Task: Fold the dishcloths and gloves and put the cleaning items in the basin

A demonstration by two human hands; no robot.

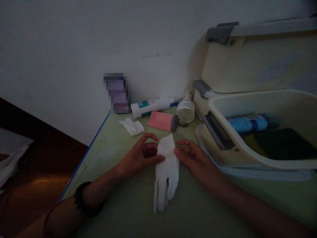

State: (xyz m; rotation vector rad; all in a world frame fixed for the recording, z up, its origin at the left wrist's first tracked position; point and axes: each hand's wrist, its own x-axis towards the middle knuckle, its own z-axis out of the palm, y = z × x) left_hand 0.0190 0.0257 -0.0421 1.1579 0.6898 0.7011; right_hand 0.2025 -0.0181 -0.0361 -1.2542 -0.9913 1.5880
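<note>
A white glove [166,172] hangs fingers-down between my two hands, above the green tabletop [109,155]. My left hand [145,153] pinches its left edge, thumb on the front and the other fingers bent behind. On the opposite edge, my right hand [192,153] grips the glove between thumb and curled fingers. A second white glove [132,127] lies crumpled on the table beyond my left hand. Just past the held glove is a pink mesh cloth [162,121] with a black-and-white checked end.
A white bottle [151,106] lies by the wall, beside a clear pump bottle [185,110]. A blurred-out phone-like object [117,94] leans there. At right, an open cream bin [247,163] holds a blue bottle [250,124] and a dark green pad [284,142].
</note>
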